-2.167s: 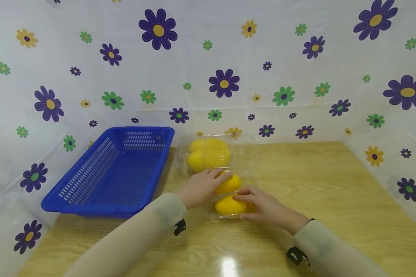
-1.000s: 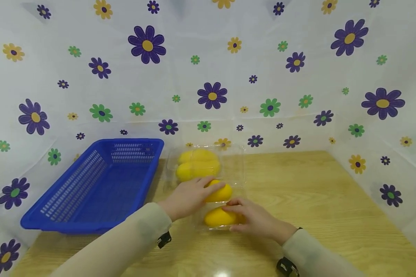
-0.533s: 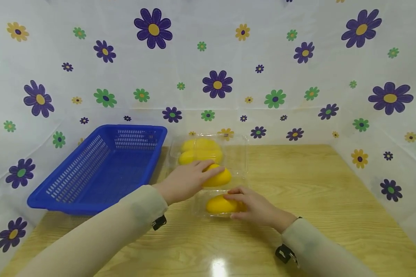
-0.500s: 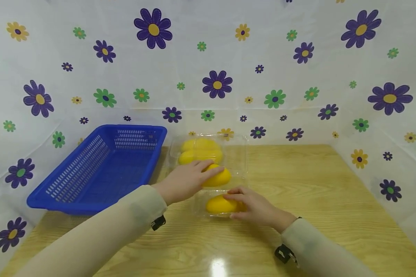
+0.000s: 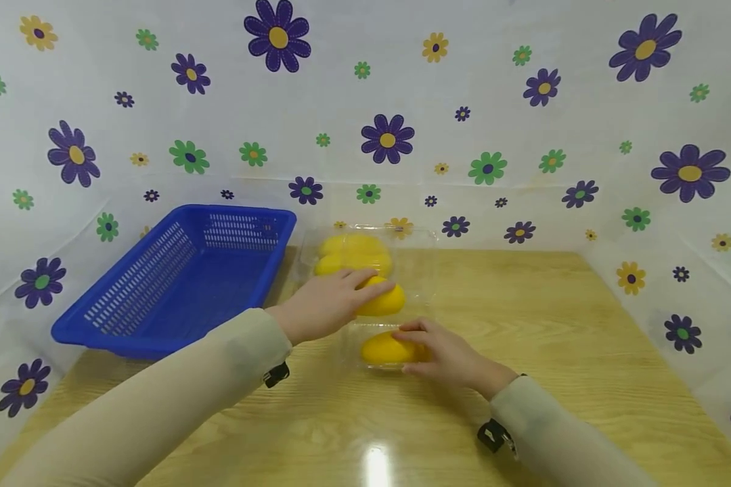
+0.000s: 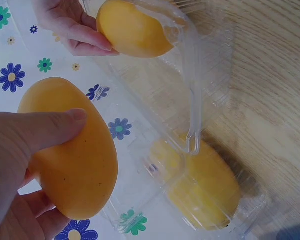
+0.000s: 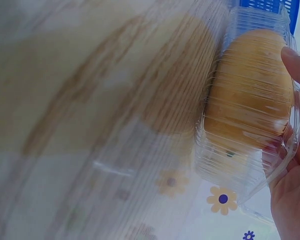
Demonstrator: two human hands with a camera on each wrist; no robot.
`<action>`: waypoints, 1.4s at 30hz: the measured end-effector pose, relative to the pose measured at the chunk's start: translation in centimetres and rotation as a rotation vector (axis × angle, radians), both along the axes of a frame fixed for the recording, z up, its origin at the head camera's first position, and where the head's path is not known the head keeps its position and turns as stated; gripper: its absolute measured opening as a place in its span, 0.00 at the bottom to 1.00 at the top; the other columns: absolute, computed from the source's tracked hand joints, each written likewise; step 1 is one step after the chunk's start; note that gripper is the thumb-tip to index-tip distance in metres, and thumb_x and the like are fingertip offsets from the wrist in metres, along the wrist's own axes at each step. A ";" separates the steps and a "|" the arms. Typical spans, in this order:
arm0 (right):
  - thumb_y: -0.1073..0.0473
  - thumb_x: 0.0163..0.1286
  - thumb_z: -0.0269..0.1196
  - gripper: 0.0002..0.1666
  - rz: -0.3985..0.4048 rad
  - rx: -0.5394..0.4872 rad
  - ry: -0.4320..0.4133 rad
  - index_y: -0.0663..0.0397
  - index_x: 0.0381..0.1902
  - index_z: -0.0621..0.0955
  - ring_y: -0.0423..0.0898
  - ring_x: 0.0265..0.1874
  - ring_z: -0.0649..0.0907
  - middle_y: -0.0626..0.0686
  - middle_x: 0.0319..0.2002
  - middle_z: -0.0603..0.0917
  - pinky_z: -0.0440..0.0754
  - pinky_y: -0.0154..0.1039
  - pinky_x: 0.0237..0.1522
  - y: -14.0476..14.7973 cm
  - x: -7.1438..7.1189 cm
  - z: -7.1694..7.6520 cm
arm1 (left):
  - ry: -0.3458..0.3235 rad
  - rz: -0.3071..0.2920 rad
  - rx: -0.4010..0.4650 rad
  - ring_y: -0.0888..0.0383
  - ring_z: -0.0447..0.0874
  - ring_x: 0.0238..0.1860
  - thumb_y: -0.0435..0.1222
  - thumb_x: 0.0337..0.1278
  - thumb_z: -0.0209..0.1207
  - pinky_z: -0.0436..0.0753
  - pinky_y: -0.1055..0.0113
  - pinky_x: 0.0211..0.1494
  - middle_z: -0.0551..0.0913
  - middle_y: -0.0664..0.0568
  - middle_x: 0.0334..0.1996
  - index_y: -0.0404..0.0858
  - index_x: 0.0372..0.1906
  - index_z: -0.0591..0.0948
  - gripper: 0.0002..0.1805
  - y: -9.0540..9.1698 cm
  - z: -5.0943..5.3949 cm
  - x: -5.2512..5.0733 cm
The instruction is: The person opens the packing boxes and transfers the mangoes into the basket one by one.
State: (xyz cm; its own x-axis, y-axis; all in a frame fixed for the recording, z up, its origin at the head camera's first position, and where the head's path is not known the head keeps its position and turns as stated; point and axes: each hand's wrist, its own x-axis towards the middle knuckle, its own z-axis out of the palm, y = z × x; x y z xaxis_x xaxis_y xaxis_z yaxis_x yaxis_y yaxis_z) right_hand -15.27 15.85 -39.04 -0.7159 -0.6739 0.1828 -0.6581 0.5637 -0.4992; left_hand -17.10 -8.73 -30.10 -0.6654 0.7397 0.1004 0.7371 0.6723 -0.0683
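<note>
My left hand (image 5: 325, 304) grips a yellow mango-shaped fruit (image 5: 384, 297); in the left wrist view the thumb lies across this fruit (image 6: 85, 165), which is held apart from the plastic. My right hand (image 5: 447, 355) holds a second yellow fruit (image 5: 386, 348) at the near part of a clear plastic container (image 5: 411, 270). Through the container's wall in the right wrist view shows that fruit (image 7: 250, 85), with fingers of the right hand (image 7: 292, 185) at the rim. Several more yellow fruits (image 5: 356, 253) lie under clear plastic behind the left hand.
A blue perforated basket (image 5: 268, 270) stands on the left of the wooden table (image 5: 524, 318). A white cloth with printed flowers (image 5: 341, 88) hangs behind and at both sides of the table.
My left hand has lifted its fruit slightly, widening the gap from the fruit at my right hand. My right hand keeps its place at the container. The head view has shifted.
</note>
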 end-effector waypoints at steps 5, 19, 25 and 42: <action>0.55 0.59 0.67 0.30 -0.026 0.001 -0.014 0.52 0.60 0.76 0.52 0.55 0.73 0.54 0.57 0.73 0.70 0.51 0.58 0.4 0.2 0.1 | -0.026 -0.011 0.007 0.48 0.65 0.63 0.32 0.57 0.60 0.73 0.53 0.58 0.62 0.48 0.67 0.57 0.71 0.57 0.40 0.2 0.9 -0.2; 0.54 0.59 0.68 0.30 0.000 0.011 0.018 0.52 0.59 0.76 0.51 0.54 0.74 0.54 0.56 0.73 0.71 0.50 0.57 0.0 -0.6 0.4 | 0.066 0.007 0.033 0.47 0.70 0.59 0.35 0.58 0.61 0.76 0.53 0.55 0.68 0.46 0.63 0.55 0.70 0.60 0.37 -1.7 2.5 -0.2; 0.54 0.58 0.68 0.30 -0.005 0.012 0.035 0.51 0.59 0.76 0.51 0.53 0.74 0.53 0.55 0.74 0.71 0.50 0.57 -0.2 -0.7 0.2 | 0.098 -0.011 0.039 0.47 0.72 0.57 0.33 0.56 0.62 0.77 0.55 0.53 0.68 0.45 0.62 0.54 0.69 0.61 0.37 -2.3 2.9 0.0; 0.51 0.59 0.67 0.29 -0.020 0.011 -0.007 0.47 0.59 0.77 0.46 0.51 0.75 0.48 0.54 0.74 0.73 0.46 0.56 0.1 -1.1 0.3 | 0.179 -0.009 0.066 0.49 0.72 0.58 0.29 0.54 0.62 0.77 0.55 0.53 0.68 0.49 0.63 0.55 0.69 0.62 0.38 -4.0 4.5 -0.4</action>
